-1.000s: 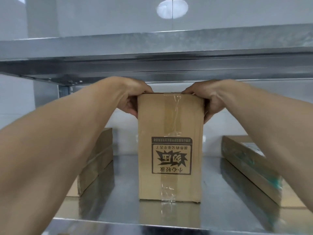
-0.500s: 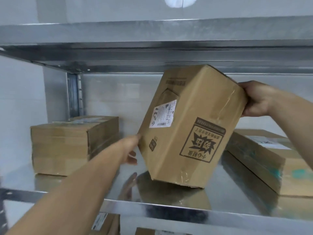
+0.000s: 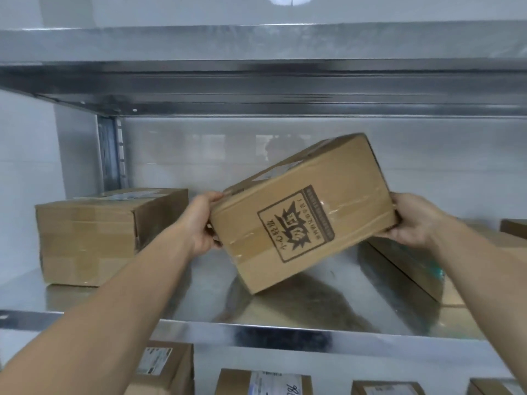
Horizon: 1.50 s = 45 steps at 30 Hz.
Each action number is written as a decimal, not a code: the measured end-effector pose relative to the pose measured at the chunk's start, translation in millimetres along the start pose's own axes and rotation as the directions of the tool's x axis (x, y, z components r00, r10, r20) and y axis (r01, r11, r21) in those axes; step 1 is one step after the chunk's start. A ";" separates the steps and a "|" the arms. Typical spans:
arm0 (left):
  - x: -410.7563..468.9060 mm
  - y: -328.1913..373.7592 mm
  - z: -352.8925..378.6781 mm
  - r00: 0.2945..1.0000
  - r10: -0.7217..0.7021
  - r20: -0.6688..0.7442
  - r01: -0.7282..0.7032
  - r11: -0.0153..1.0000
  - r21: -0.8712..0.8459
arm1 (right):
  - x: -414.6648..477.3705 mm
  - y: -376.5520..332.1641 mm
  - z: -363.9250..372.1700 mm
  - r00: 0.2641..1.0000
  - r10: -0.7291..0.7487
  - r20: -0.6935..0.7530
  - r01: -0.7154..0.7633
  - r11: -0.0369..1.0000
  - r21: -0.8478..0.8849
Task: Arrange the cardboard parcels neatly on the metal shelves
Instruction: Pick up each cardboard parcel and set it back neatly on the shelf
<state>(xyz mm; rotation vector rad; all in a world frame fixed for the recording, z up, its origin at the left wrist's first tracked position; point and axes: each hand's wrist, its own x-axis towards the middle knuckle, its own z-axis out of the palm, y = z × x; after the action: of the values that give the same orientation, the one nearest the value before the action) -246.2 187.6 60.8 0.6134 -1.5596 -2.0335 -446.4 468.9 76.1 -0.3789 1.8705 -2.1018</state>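
A brown cardboard parcel [image 3: 302, 218] with a black printed warning mark and clear tape is tilted in the air above the middle of the metal shelf [image 3: 199, 295], its right end raised. My left hand [image 3: 204, 223] grips its lower left end, thumb on top. At the parcel's right end, my right hand [image 3: 413, 218] holds it with fingers curled under. Its lowest corner hangs just above the shelf surface, or touches it; I cannot tell which.
A stack of cardboard boxes [image 3: 94, 235] stands at the shelf's left. A flat parcel [image 3: 407, 260] lies at the right, behind my right arm. The shelf above [image 3: 256, 81] sits close overhead. Several labelled parcels [image 3: 265, 383] stand on the shelf below.
The parcel stood upright on the shelf a second ago. It has been lifted and turned toward lying on its long side, and my left hand moved from its side to its lower end.
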 end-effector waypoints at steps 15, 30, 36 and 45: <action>5.5 -18.8 -17.3 0.977 0.165 -0.132 -0.173 0.983 -0.053 | -23.9 61.8 44.0 0.995 0.000 0.098 -0.014 0.990 0.142; 20.9 -40.4 -21.5 0.932 0.177 -0.317 -0.183 0.983 0.010 | -10.9 69.2 68.7 0.999 -0.021 -0.039 0.026 0.992 0.127; 33.0 -39.9 -23.7 0.931 0.169 -0.325 -0.169 0.985 0.029 | 8.0 75.2 67.5 0.999 -0.030 -0.042 0.034 0.994 0.101; 28.6 -24.2 -30.4 0.956 0.195 -0.221 -0.204 0.979 -0.023 | -2.0 67.4 66.9 0.999 -0.052 -0.016 0.052 0.999 0.006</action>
<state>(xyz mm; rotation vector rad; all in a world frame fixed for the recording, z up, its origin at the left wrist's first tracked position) -252.2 152.2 28.6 0.6121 -1.3843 -1.7827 -415.2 401.4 17.0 -0.4151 1.8817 -2.1498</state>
